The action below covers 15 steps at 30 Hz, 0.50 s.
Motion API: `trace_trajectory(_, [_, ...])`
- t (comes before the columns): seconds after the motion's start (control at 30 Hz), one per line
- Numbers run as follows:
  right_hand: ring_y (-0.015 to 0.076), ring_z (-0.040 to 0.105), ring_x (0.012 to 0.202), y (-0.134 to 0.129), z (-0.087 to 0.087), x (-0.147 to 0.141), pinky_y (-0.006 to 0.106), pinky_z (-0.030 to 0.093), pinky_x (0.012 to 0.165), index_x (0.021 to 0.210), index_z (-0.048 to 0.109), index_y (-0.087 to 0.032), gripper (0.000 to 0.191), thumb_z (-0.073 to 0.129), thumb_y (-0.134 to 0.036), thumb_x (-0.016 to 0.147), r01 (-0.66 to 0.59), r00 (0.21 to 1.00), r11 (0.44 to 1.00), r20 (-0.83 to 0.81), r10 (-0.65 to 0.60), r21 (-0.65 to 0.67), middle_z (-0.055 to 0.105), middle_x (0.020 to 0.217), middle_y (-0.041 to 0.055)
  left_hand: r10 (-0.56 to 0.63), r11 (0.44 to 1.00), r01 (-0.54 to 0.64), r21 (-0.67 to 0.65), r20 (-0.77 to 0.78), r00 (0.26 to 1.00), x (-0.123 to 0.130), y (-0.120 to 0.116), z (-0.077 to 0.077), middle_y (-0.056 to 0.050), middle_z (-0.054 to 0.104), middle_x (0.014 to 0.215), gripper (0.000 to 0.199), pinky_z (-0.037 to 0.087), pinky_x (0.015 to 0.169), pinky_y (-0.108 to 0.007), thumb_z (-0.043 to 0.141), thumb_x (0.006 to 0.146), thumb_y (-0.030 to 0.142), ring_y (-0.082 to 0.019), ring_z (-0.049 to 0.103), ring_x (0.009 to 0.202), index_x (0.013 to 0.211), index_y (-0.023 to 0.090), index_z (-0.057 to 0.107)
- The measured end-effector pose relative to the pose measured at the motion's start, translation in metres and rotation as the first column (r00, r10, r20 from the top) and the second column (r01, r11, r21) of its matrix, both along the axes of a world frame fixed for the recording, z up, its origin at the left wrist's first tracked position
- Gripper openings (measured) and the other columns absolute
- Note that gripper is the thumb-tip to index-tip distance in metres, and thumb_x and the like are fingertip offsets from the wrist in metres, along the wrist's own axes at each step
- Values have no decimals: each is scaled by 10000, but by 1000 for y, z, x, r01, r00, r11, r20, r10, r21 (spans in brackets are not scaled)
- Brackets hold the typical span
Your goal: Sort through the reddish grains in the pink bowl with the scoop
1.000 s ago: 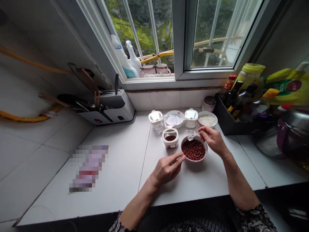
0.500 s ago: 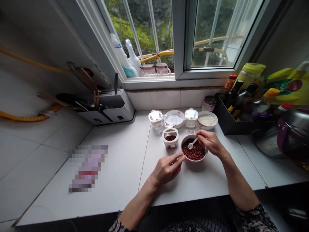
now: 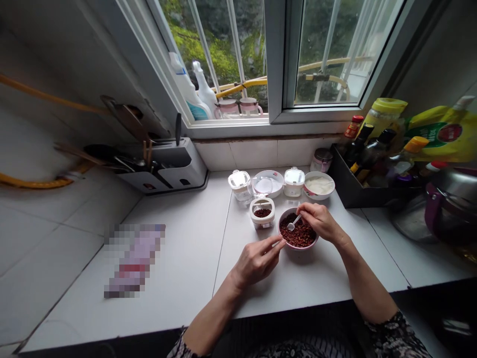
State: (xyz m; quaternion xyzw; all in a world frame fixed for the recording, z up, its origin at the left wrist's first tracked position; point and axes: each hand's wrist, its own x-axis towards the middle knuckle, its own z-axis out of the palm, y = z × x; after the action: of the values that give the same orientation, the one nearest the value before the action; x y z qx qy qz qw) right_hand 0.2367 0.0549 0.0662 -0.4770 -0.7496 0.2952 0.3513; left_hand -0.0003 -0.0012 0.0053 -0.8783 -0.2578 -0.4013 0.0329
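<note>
R hand (image 3: 316, 221) holds wht spoon (image 3: 290, 226) at bowl (image 3: 301, 247) w/ dk-red bits (image 3: 303, 235); L hand (image 3: 258, 261) at bowl's near-left rim, jar (image 3: 262, 222) beyond L.

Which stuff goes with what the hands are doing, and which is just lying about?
In use:
spoon, in the right hand
bowl, left hand at its rim
red bits inside
probably the front jar, holding similar bits
maybe the back jars

Seemingly just lying about:
rack
spray bottles
sauce bottles
pot
</note>
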Motion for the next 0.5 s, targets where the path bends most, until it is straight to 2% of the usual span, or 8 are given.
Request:
trace_trajectory(0.33, [113,471,483,3,-1,4,240,385,505,807,616,-191,205,512,-361,854,3,972,978,-228,-52,-206,548,546,-35,-5,1000,5,-11,-4,1000,-1,0,-1,-137,710,1125,433,622,782,-271,477,943,90,-190,725,972,1367,171,514])
trace_trajectory(0.4, [115,476,488,3,-1,4,240,384,505,808,619,-190,196,503,-341,858,21,977,984,-203,-58,-179,552,549,-33,-2,1000,2,-14,-4,1000,0,0,0,-137,711,1119,429,623,777,-272,482,941,89,-192,724,975,1362,166,518])
trace_trajectory(0.5, [124,496,514,3,-1,2,247,387,537,776,625,-195,172,490,-262,860,44,995,997,-86,-49,-58,551,542,-31,0,1000,0,-9,-5,1000,0,0,0,-138,712,1117,417,622,771,-267,493,936,81,-189,723,974,1345,155,529])
